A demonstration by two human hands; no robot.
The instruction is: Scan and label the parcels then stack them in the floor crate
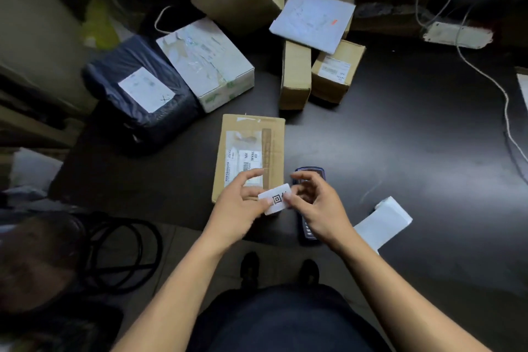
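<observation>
On the dark table, a black poly-bag parcel (140, 91) lies touching a white taped box (205, 63), with a flat brown parcel (248, 148) nearer the person. The left hand (243, 203) and right hand (317, 206) each pinch one end of a white QR label (275, 198) over that parcel's near corner. A handheld scanner (308, 203) lies under the right hand, just beside a white label stack (383, 220).

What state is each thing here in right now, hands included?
Small white sticker label with a square code: pinched between both hands, above the table.
Left hand: pinches the label.
Right hand: pinches the label.
Flat brown cardboard parcel: lies flat, sealed, shipping label up.
Dark blue handheld scanner: lies on the table, unheld.
Black plastic-wrapped parcel: sealed, lies on the table.
</observation>
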